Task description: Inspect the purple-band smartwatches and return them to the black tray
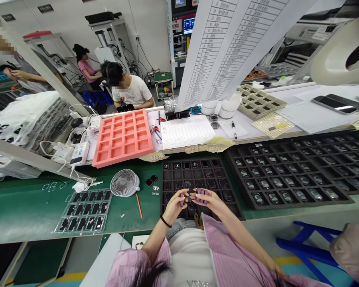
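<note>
Both hands are raised over the near part of a black foam tray (182,174), close to my body. My left hand (174,206) is closed on a small purple piece (182,200). Opposite it, my right hand (213,204) grips a row of purple blocks (201,196) set side by side; their exact kind is too small to make out. A small gap separates the two sets of fingertips. Below them, the tray's square pockets hold dark watch-like units (195,164), and some pockets on its left and in its middle hold nothing. My hands hide part of the near rows.
A grey fan (125,183), an orange stick (139,205) and a clear tray of black parts (83,210) lie left. Larger foam trays (290,175) fill the right. A pink tray (123,137) sits on the shelf; a printed sheet (227,44) hangs ahead. Co-workers sit beyond.
</note>
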Demonstrator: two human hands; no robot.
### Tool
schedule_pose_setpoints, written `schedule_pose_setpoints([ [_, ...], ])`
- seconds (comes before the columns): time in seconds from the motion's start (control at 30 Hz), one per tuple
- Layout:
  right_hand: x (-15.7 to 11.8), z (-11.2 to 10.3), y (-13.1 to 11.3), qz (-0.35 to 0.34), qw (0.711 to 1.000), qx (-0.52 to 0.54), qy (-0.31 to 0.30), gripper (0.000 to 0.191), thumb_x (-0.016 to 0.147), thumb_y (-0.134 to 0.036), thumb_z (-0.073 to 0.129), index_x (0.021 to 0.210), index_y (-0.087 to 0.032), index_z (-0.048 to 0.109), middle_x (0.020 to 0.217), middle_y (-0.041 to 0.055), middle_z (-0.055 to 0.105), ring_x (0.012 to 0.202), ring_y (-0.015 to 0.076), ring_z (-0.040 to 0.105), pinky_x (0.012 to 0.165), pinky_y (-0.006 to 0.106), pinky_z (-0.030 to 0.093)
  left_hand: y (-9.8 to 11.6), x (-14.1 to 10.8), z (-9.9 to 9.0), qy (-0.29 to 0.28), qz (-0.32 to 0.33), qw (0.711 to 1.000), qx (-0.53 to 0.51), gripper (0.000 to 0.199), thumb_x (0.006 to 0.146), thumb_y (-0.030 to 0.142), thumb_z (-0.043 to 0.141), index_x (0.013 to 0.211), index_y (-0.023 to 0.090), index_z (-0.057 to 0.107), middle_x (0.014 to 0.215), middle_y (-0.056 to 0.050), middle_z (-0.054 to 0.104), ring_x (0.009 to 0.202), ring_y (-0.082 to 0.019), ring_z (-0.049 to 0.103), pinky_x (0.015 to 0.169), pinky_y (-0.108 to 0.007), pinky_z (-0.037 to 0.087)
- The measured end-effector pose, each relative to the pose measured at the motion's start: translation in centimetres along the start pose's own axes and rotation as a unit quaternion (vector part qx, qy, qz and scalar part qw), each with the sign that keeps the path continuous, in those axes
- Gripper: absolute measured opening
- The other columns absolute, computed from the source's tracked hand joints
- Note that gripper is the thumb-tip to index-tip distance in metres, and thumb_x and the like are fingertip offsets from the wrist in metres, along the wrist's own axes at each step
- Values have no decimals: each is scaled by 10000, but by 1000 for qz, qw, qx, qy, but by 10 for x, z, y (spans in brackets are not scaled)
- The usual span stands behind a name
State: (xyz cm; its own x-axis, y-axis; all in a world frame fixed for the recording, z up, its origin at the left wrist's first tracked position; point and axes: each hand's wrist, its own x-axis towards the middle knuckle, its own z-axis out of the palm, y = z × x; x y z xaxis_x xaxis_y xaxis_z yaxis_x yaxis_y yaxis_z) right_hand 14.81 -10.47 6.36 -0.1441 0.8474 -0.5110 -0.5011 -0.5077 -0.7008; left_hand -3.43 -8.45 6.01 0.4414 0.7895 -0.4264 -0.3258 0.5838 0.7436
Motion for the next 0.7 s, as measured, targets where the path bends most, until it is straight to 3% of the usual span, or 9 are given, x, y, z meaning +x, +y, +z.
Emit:
schedule_pose_setpoints([
  [0.4, -6, 16, -4, -38, 999, -14, 30, 489, 483, -310, 906, 901, -162, 701, 863, 93, 752, 861, 289, 726, 899, 475, 533, -4, -2, 7, 4, 29, 999, 12, 404, 596, 279, 684, 988, 184, 664, 895, -47, 572, 722, -111, 476, 534, -197, 308],
  [0.5, -2, 12, 5, -41, 998, -16, 37, 496, 451, -356, 912, 863, -174, 705, 799, 82, 746, 856, 316, 729, 886, 501, 540, -12, 4, 1, -1, 31, 999, -14, 386, 576, 284, 718, 951, 196, 688, 849, -33, 577, 668, -99, 471, 490, -190, 269],
  [0.6, 11, 0, 14, -45, 997, -57, 26, 488, 447, -422, 890, 858, -226, 715, 869, 90, 757, 953, 370, 707, 937, 554, 507, -27, 17, -5, 7, 42, 998, -45, 357, 558, 274, 720, 909, 212, 716, 809, -32, 595, 641, -103, 491, 483, -196, 254],
  [0.67, 24, -6, 14, -39, 992, -116, -32, 417, 493, -506, 830, 841, -304, 722, 929, 74, 758, 1068, 383, 657, 996, 564, 464, -39, 27, -7, -6, 42, 998, -50, 335, 517, 287, 727, 844, 214, 728, 727, -27, 594, 575, -107, 480, 488, -212, 262],
  [0.7, 31, -7, 12, -20, 980, -169, -100, 386, 516, -539, 794, 851, -363, 720, 976, 57, 753, 1118, 373, 629, 1005, 558, 457, -43, 33, -8, -21, 47, 998, -40, 327, 497, 289, 735, 812, 204, 732, 722, -40, 610, 580, -119, 497, 522, -231, 302],
])
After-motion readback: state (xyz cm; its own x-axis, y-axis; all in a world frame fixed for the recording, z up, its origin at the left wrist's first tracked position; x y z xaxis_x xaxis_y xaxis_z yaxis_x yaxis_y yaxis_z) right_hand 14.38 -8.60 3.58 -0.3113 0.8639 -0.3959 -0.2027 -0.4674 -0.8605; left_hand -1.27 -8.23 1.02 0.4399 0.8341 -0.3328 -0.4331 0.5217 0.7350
